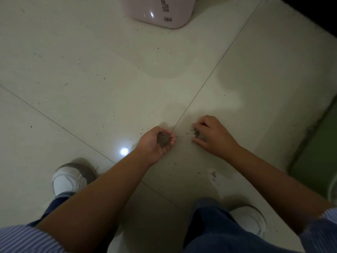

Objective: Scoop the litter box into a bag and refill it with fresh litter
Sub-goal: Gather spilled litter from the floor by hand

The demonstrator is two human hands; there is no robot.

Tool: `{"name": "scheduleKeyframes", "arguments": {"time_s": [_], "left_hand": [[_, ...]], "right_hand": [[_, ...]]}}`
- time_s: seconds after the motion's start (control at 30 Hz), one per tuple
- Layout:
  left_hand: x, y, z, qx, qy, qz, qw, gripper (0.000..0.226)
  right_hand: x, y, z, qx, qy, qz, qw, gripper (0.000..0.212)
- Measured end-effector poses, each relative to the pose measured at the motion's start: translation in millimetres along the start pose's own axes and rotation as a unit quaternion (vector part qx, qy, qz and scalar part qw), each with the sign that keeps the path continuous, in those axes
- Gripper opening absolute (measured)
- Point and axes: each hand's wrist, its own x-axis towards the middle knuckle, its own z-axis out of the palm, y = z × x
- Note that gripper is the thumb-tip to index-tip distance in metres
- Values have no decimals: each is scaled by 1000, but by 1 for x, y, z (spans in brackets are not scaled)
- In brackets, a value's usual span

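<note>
My left hand (155,143) is cupped palm up just above the pale tiled floor (91,79), holding a small heap of grey-brown litter grains (163,139). My right hand (212,135) rests fingertips down on the floor to its right, its fingers curled around a small clump of spilled litter (196,132). Loose grains lie scattered on the tiles around both hands. A pink plastic litter box (160,10) stands at the top middle, far beyond both hands; only its near corner shows.
A green mat or container edge (317,157) runs along the right side. My two white shoes (68,179) (249,220) stand at the bottom. A small patch of litter smear (213,174) lies near my right forearm. Tile joints cross beneath my hands.
</note>
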Motion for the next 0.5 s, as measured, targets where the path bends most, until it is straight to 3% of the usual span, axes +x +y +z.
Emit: {"name": "scheduleKeyframes", "arguments": {"time_s": [0.17,0.3,0.37,0.43,0.5], "left_hand": [[-1,1,-1,-12,-21,-17,1000,34],[0,3,-3,-14,-20,-24,999,34],[-1,4,-3,-14,-22,-29,999,34],[-1,4,-3,-19,-30,-36,999,34],[-1,4,-5,-25,-46,-49,997,34]], "right_hand": [[6,1,0,5,0,-73,997,17],[11,2,-3,59,-62,43,995,17],[10,0,-3,65,-79,26,994,18],[11,-4,-7,-5,-6,-45,999,24],[10,-2,-5,-89,14,-119,989,23]]}}
